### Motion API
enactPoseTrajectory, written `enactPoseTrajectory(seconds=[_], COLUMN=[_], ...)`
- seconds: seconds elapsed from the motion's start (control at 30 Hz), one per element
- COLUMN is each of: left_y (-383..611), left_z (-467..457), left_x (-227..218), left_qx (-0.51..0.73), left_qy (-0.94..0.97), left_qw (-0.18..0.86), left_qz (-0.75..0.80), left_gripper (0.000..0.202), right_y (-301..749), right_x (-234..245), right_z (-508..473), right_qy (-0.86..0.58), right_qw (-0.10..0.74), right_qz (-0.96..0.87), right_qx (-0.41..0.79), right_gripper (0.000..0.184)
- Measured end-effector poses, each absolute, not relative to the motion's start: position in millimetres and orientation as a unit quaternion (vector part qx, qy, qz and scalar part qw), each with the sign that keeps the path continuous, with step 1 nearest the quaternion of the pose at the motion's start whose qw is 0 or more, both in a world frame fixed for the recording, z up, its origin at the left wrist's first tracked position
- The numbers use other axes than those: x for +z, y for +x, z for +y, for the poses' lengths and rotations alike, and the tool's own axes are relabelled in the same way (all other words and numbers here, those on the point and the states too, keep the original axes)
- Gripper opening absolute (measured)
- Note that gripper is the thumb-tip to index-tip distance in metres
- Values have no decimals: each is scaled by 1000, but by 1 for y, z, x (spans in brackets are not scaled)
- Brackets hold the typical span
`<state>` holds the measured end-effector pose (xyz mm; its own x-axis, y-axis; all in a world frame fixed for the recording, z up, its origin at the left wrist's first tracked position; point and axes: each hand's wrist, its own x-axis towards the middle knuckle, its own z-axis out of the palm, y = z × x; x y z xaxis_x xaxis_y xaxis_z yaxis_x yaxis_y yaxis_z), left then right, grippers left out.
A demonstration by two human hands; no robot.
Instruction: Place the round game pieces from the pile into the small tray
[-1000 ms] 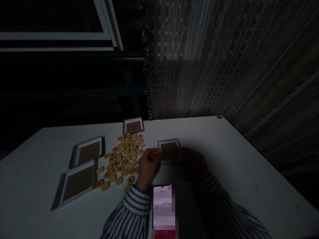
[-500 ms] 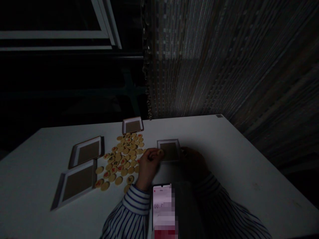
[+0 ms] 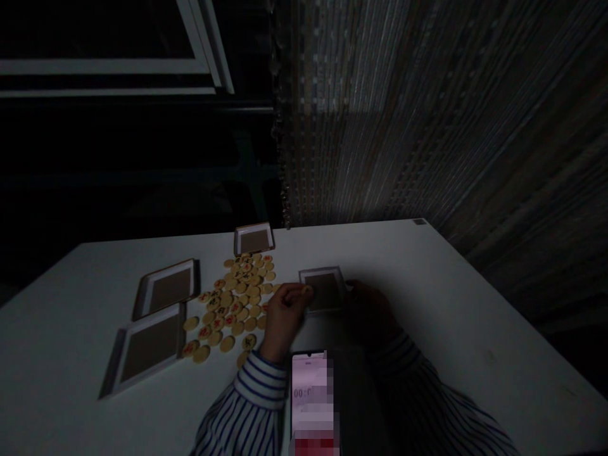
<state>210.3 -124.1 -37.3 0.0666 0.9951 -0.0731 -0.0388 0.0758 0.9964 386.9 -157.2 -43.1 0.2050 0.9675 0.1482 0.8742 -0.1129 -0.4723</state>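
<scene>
My left hand (image 3: pixel 284 316) is closed in a pinch over the left edge of a shallow box tray (image 3: pixel 327 310). A round Chinese chess piece (image 3: pixel 308 291) shows between its thumb and fingertip. My right hand (image 3: pixel 373 313) is at the tray's right edge, deep in shadow; its fingertips seem to touch the rim, but their grip is hidden. Left of my left hand, many wooden Chinese chess pieces (image 3: pixel 227 318) lie scattered, some with red or black characters and others blank side up.
Two shallow trays (image 3: pixel 152 345) lie overlapping or touching at the left, and another tray (image 3: pixel 254 240) is at the back. A lit phone (image 3: pixel 308 380) lies between my forearms. A string curtain (image 3: pixel 351 158) hangs behind the white table (image 3: pixel 456 354).
Almost nothing differs. My left fingers have shifted slightly around the piece at the tray's left edge, and the view has moved a little.
</scene>
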Motion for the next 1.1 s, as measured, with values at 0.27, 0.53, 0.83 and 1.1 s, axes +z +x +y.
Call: enactPoseTrajectory(seconds=[0.27,0.53,0.83,1.1], left_y=[211,211,213,216], left_z=[-126,-128,-129,-130], left_x=[-34,-36,-41,-42], left_qx=[469,475,473,456], left_qy=[479,498,530,527], left_qw=[552,558,546,564], left_qz=[496,463,443,443], left_gripper=[29,25,21,22], right_y=[388,382,372,370], right_x=[-45,-44,-42,-41], right_z=[-158,-157,-156,-156], right_qy=[-744,-546,-475,-463], right_qw=[232,338,361,360], right_qz=[-625,-766,-802,-810], right_qx=[45,-13,-28,-36], right_gripper=[29,24,20,20])
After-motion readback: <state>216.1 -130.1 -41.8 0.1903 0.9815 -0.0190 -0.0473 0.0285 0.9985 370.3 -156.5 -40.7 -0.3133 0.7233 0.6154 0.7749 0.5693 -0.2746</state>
